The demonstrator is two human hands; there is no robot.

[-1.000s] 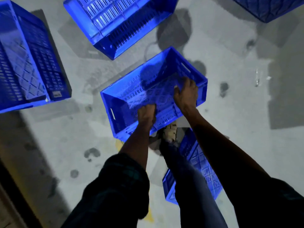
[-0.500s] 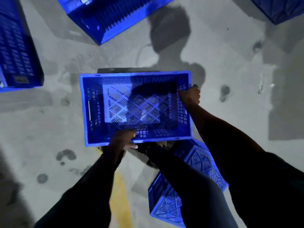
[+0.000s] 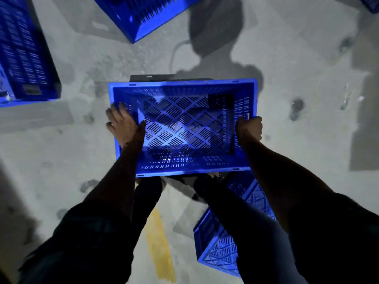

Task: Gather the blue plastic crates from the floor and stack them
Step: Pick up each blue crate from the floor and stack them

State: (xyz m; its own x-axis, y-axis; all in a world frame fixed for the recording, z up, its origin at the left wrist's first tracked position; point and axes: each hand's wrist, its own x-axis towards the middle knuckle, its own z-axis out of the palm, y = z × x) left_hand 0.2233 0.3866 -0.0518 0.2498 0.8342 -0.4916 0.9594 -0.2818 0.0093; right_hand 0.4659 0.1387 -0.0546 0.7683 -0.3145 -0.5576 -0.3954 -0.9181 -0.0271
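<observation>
A person holds a rectangular blue plastic crate (image 3: 184, 128) open side up, level in front of the body above the grey concrete floor (image 3: 297, 58). Its walls are pierced with rows of short slots and its base is a lattice of diagonal slotted diamonds. The left hand (image 3: 123, 125) lies against the crate's left short wall, fingers fairly straight and spread over the rim, thumb reaching inside. The right hand (image 3: 249, 128) is curled round the rim of the right short wall, gripping it. Both forearms emerge from dark sleeves. Beneath the right arm a second blue slotted crate (image 3: 223, 253) rests on the floor. A third blue crate (image 3: 26, 58) with ribbed, slotted sides sits at the left edge, and a fourth blue crate (image 3: 143, 15) lies at the top. The floor is rough and mottled with dark stains, and a worn yellow painted stripe (image 3: 161, 249) runs along it between the person's legs.
</observation>
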